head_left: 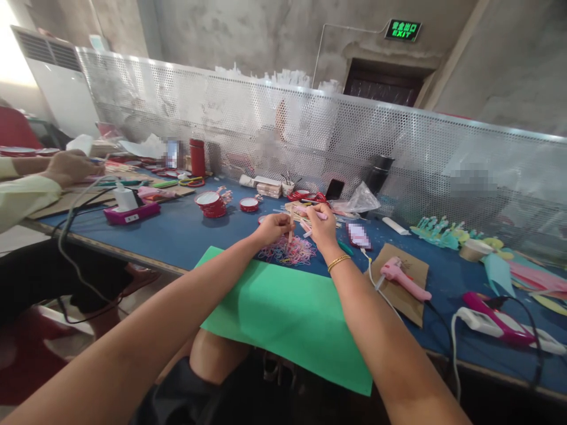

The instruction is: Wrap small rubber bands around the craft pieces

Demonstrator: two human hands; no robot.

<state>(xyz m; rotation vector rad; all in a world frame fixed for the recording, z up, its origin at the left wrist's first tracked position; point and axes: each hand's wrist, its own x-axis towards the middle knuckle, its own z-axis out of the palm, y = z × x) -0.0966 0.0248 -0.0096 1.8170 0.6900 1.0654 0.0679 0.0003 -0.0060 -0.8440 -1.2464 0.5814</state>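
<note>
My left hand (pixel 272 229) is closed in a pinch on a thin pale stick (pixel 291 230), held nearly upright. Close beside it, my right hand (pixel 323 225) is wrapped round a pink pen-like tool (pixel 316 214), whose tip points toward the stick. Whether tip and stick touch I cannot tell. Below both hands lies a tangled heap of multicoloured thin loops (pixel 290 252). A green sheet (pixel 283 313) hangs over the table's front edge, under my forearms.
To the right, a pink glue gun (pixel 405 278) rests on brown cardboard (pixel 416 307), near a magenta power strip (pixel 500 319). Red ribbon rolls (pixel 211 205) stand at left, beside another power strip (pixel 133 213). A co-worker's hand (pixel 71 167) works at far left. Perforated metal (pixel 248 118) edges the table's back.
</note>
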